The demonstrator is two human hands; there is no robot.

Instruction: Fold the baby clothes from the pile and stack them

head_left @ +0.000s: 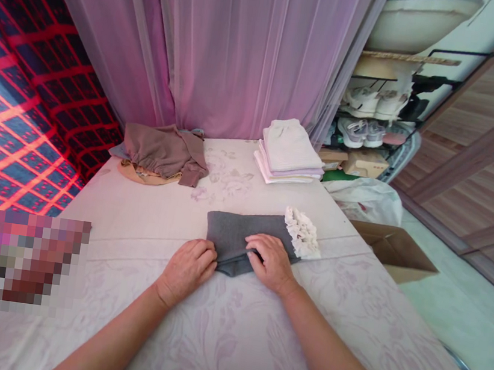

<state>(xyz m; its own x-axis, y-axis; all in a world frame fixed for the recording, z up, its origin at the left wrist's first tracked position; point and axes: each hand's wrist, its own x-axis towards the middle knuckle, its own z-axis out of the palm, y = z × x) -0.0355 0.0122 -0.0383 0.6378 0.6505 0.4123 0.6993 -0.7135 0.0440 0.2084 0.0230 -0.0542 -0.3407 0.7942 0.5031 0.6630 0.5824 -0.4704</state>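
While open fingers (pixel 205 256) rest on it, grey cloth (pixel 238 232) lies folded, white lace (pixel 302 233) protruding.

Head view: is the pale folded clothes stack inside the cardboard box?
No, the stack lies on the floral cloth, apart from the box.

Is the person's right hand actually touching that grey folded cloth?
Touching. The head view shows the right hand lying on top of the grey cloth, with its fingers pressed onto the fold.
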